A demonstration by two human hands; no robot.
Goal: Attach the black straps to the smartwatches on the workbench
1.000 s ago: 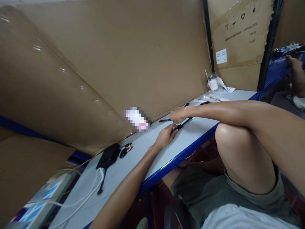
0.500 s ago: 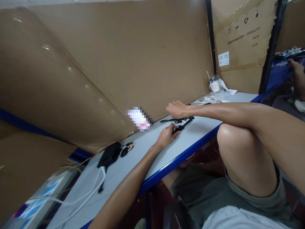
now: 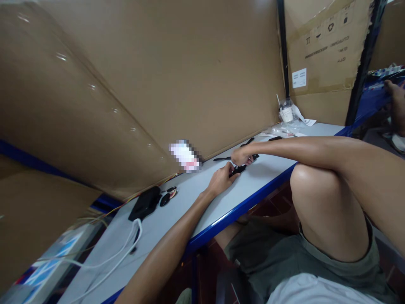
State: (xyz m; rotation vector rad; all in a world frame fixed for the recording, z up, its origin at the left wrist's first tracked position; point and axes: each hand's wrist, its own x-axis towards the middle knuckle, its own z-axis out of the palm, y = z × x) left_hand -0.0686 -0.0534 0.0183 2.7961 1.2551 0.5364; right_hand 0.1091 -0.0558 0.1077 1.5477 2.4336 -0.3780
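My left hand [image 3: 221,178] rests on the grey table with thumb and fingers closed on a black strap-like piece [image 3: 238,169], which looks like a wristwatch. Just above it, my right hand [image 3: 242,155] is curled with its fingers pointing down toward the strap end. Those fingertips are partly hidden, and what they pinch, if anything, does not show. A thin black strap [image 3: 222,159] sticks out on the left behind my right hand. Another dark strip [image 3: 247,142] lies beyond it, near the cardboard wall.
A lit phone [image 3: 186,156] leans against the cardboard wall [image 3: 190,76]. To the left are a black box [image 3: 145,203], small round dark items [image 3: 165,199] and white cables [image 3: 118,253]. A cup [image 3: 286,113] and plastic wrap stand far right. Another person's hand [image 3: 395,95] shows at the right edge.
My right hand has come down and slightly right from beside the wall, onto the strap end by my left hand. The left hand keeps its hold and place.
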